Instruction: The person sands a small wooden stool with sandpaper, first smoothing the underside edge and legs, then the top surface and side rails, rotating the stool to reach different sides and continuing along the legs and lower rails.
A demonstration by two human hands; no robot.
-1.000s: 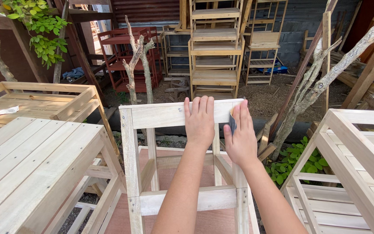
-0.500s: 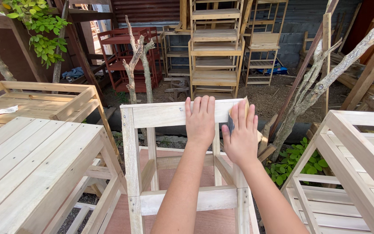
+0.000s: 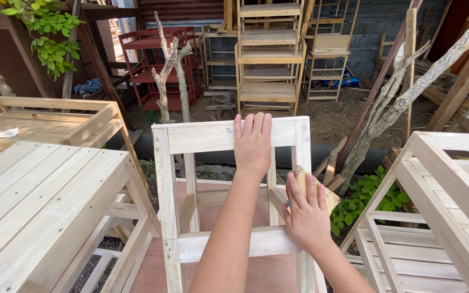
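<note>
Resting flat, fingers together, the left hand (image 3: 253, 142) steadies the wooden frame (image 3: 213, 135) — the right hand (image 3: 306, 216) presses sandpaper (image 3: 304, 182) against it.

One small label (image 3: 2, 133) shows: a white, narrow paper strip lying flat and slightly askew on the slatted top of the pale wooden bench (image 3: 44, 122), near that bench's left edge and well left of the unfinished wooden frame (image 3: 218, 135). Its print is too small to make out.
</note>
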